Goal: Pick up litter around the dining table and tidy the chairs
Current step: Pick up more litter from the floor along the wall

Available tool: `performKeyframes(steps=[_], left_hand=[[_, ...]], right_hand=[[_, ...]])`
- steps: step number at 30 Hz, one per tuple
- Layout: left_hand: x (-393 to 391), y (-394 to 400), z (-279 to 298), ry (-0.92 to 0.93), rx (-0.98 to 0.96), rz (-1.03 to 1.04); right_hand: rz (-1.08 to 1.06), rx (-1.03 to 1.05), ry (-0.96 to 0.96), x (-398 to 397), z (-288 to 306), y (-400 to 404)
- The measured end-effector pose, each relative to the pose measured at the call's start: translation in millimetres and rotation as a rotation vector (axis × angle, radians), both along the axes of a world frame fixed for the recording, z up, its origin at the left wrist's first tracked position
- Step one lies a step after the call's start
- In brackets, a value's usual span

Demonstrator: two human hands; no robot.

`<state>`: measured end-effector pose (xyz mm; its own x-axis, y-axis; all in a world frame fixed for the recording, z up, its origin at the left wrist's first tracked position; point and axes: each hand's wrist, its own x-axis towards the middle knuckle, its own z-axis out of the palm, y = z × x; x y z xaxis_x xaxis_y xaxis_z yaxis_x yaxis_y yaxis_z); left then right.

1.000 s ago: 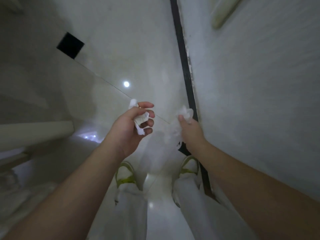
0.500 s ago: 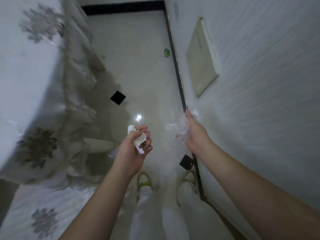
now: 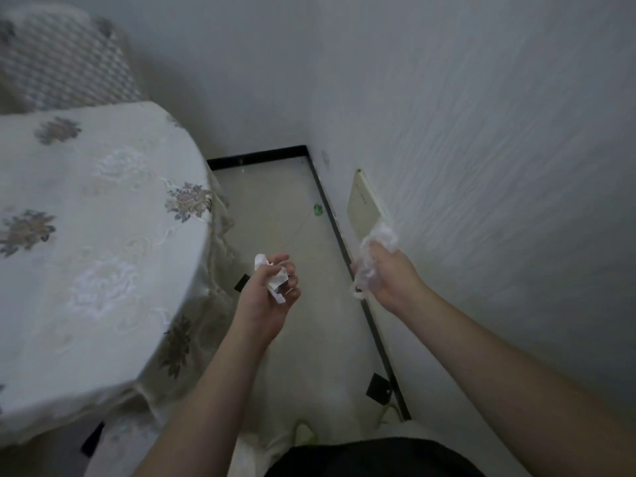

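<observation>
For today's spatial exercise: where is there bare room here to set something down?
Bare tablecloth top. Open floor strip between table drape and black baseboard, except the green scrap. Both hands are full: left hand paper, right hand plastic.

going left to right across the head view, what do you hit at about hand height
dining table under its flowered cloth → left hand gripping crumpled white paper → black baseboard strip → right hand gripping clear crumpled plastic → textured wall

Both hands have risen from near the floor: the left hand (image 3: 266,297) and right hand (image 3: 389,280) now spread wider, beside the surface (image 3: 103,235).
</observation>
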<state>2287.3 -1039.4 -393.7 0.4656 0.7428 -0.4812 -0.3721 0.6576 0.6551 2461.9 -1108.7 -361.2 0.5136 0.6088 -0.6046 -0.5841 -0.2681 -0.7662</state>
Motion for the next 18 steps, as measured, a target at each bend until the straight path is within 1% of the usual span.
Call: performKeyframes(steps=[2, 4, 6, 8, 12, 16, 18], left_hand=[[-1, 5, 8, -0.018, 0.021, -0.015], [0, 9, 14, -0.036, 0.039, -0.039], [5, 13, 21, -0.051, 0.06, -0.068], [13, 16, 27, -0.054, 0.075, -0.088], [32, 22, 34, -0.034, 0.087, -0.111], [53, 30, 35, 0.002, 0.075, -0.111], [65, 34, 36, 0.017, 0.072, -0.112]], right_hand=[[-0.029, 0.008, -0.036, 3, 10, -2], [-0.001, 0.03, -0.034, 5, 20, -4], [0.015, 0.074, 0.016, 11, 28, -7], [-0.061, 0.076, 0.091, 18, 30, -7], [-0.17, 0.171, 0.233, 32, 21, 1], [-0.151, 0.275, 0.361, 49, 16, 10], [-0.121, 0.287, 0.358, 60, 13, 14]])
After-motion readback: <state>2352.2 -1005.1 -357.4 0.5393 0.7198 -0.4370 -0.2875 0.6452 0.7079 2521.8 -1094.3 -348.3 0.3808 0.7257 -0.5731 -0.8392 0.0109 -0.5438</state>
